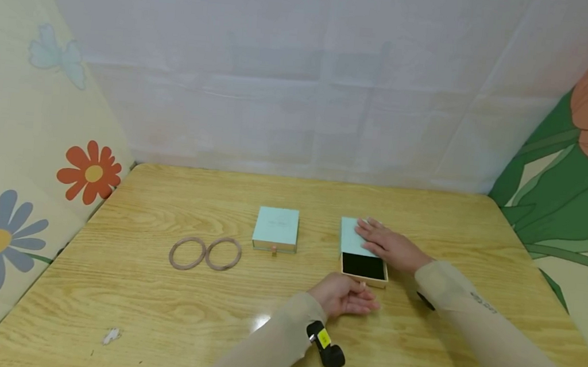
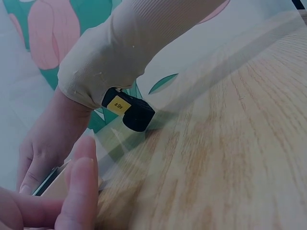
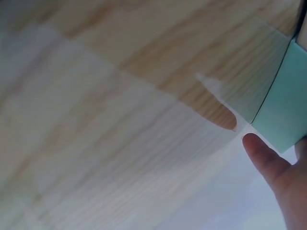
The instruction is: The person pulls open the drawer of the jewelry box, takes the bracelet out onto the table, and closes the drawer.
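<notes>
A pale turquoise drawer box (image 1: 350, 237) lies at the right of the table, its drawer slid partway out toward the person. Black lining (image 1: 365, 266) shows inside the drawer. My right hand (image 1: 395, 249) rests on the top of the box with its fingers stretched out; in the right wrist view one finger (image 3: 266, 160) reaches past a corner of the turquoise box (image 3: 285, 100). At the drawer's front edge, my left hand (image 1: 342, 297) pinches the small pull tab (image 1: 363, 284) between thumb and fingers. The left wrist view shows its fingertips (image 2: 84, 167) close up, partly covering the drawer.
A second turquoise box (image 1: 277, 226), closed, with a small tab in front, sits left of the first. Two brownish rings (image 1: 187, 253) lie side by side further left. A white scrap or mark (image 1: 111, 336) is near the front left of the wooden table (image 1: 160, 300).
</notes>
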The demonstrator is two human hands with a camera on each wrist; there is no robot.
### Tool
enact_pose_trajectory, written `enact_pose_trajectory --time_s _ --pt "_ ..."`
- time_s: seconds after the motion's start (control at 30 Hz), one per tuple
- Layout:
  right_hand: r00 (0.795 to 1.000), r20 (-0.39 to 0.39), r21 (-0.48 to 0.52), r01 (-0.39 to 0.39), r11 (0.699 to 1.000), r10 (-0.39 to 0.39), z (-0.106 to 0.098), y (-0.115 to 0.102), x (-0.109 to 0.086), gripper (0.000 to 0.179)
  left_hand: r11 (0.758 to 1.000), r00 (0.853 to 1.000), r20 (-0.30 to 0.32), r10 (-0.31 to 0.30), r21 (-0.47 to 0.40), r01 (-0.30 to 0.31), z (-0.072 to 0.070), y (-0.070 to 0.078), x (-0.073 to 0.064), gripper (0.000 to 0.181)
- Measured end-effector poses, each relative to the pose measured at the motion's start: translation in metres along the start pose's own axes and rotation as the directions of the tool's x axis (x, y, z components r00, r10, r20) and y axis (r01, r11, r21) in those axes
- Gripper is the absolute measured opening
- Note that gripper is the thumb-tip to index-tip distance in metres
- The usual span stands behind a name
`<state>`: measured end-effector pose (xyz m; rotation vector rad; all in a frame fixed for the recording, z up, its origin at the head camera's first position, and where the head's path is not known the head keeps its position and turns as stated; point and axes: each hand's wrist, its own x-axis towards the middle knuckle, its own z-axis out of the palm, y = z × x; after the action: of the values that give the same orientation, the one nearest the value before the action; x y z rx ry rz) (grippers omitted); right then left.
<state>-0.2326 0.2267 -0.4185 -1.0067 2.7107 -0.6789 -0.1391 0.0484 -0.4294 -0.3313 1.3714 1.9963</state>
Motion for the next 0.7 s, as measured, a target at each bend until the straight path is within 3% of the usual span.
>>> enact_pose_trajectory --time_s 0.7 --pt "1.0 -0.005 -0.005 0.007 1.0 -0.007 0.0007 0.0003 -0.0001 0.049 1.0 1.0 -0.005 -0.014 0.005 0.014 0.0005 0.0063 0.001 0.021"
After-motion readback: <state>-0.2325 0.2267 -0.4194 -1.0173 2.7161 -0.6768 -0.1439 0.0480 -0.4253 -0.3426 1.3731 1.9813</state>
